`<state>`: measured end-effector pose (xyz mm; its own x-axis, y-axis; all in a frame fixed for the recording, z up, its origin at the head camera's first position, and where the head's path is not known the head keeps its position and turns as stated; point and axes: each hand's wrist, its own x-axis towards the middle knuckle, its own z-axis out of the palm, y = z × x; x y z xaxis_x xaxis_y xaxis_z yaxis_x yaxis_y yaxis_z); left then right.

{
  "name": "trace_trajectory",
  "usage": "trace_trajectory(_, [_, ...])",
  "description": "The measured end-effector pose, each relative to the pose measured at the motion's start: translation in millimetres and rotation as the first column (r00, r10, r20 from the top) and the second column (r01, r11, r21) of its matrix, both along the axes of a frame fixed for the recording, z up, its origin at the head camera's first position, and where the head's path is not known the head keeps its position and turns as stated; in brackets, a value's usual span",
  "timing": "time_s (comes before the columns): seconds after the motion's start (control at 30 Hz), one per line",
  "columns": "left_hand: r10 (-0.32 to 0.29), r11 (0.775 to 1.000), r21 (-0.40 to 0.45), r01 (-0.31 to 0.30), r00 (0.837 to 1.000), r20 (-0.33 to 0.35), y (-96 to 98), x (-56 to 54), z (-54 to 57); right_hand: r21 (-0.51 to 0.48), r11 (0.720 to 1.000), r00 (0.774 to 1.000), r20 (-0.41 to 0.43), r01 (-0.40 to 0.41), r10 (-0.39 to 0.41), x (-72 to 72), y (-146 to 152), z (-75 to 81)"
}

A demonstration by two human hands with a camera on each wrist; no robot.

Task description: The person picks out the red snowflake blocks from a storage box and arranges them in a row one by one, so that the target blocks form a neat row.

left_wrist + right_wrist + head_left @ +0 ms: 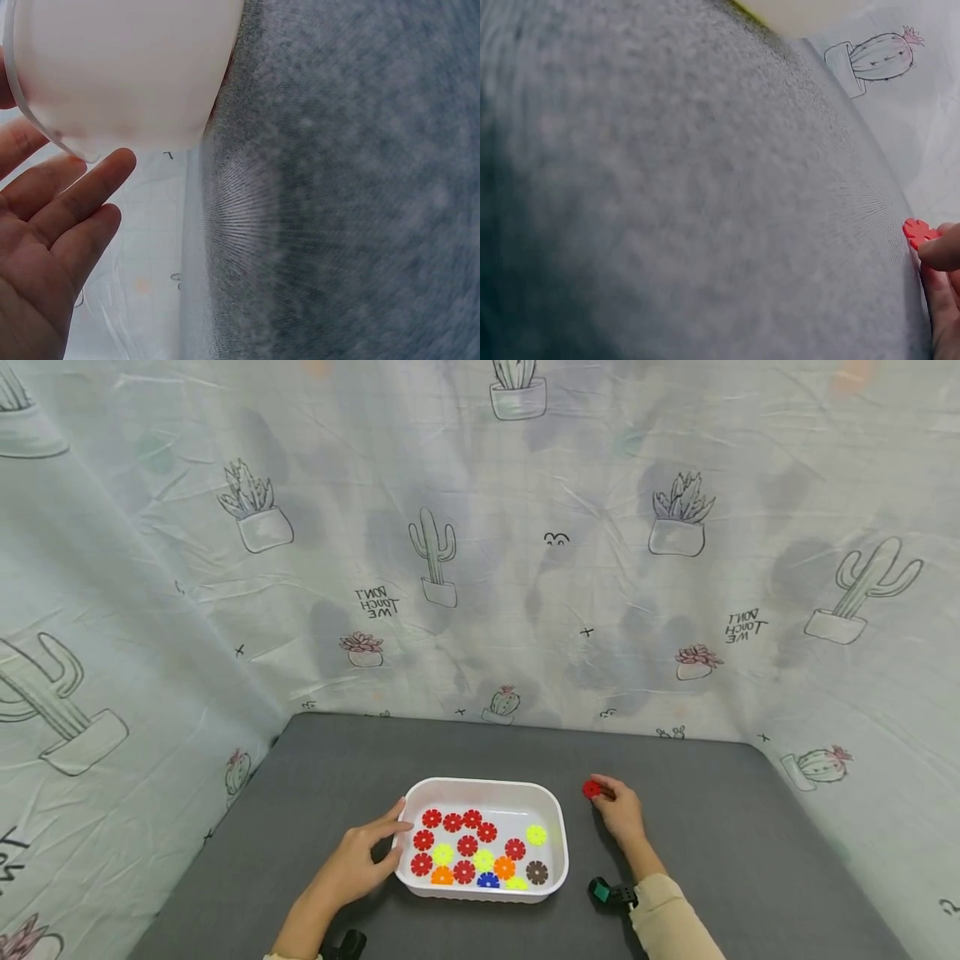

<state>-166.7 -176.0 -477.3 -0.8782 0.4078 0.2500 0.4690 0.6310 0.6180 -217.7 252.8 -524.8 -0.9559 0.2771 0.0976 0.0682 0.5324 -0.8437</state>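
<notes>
A white plastic tray point(480, 893) stands on the dark grey table, with several flower-shaped notched discs lying in it: red point(467, 845), yellow point(536, 835), orange point(505, 867), blue point(488, 880) and brown point(537, 872). At its left end my left hand point(360, 864) holds the rim, one fingertip reaching over the edge. The left wrist view has the fingers point(90, 187) spread beside the tray's outer wall point(127, 67). To the right of the tray, my right hand point(621, 814) pinches a red notched disc point(591, 789) between thumb and fingers, close over the table.
The grey tabletop point(712, 843) extends around the tray. A pale cloth point(480, 568) printed with cacti hangs behind it and along both sides. Each wrist wears a black device, the right one point(611, 893) with a green patch.
</notes>
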Motion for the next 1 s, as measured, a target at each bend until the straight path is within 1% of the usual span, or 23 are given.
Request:
trace_trajectory(0.17, [-0.003,1.0,-0.004,0.003,1.0,0.006,0.3,1.1,-1.3,0.063,0.998,1.0,-0.004,0.02,-0.019,3.0,-3.5,-0.1])
trace_trajectory(0.33, [0.0,1.0,0.011,0.0,1.0,0.026,1.0,-0.4,-1.6,0.066,0.997,0.999,-0.016,0.036,-0.035,3.3,-5.0,1.5])
trace_trajectory(0.5, [0.007,1.0,0.007,-0.007,0.999,0.037,0.7,-0.6,-1.3,0.01,0.999,0.999,-0.005,0.037,-0.037,2.3,-5.3,1.8])
trace_trajectory(0.63, [0.005,1.0,-0.006,-0.004,0.999,0.034,0.5,-1.0,-0.8,-0.037,0.999,1.0,0.005,0.027,-0.027,2.8,-5.5,3.7])
trace_trajectory(0.77, [0.002,1.0,-0.017,-0.001,1.0,0.029,0.2,-0.7,-1.1,-0.079,0.997,1.0,0.017,0.014,-0.013,7.7,-7.3,5.4])
trace_trajectory(0.87, [0.004,1.0,-0.019,-0.003,1.0,0.021,0.1,-0.6,-1.8,-0.109,0.994,1.0,0.005,-0.005,0.006,12.2,-10.7,8.6])
trace_trajectory(1.0, [0.008,1.0,-0.018,-0.008,1.0,0.013,0.0,-0.9,-2.5,-0.132,0.99,0.999,-0.037,-0.04,0.035,16.7,-16.1,14.5])
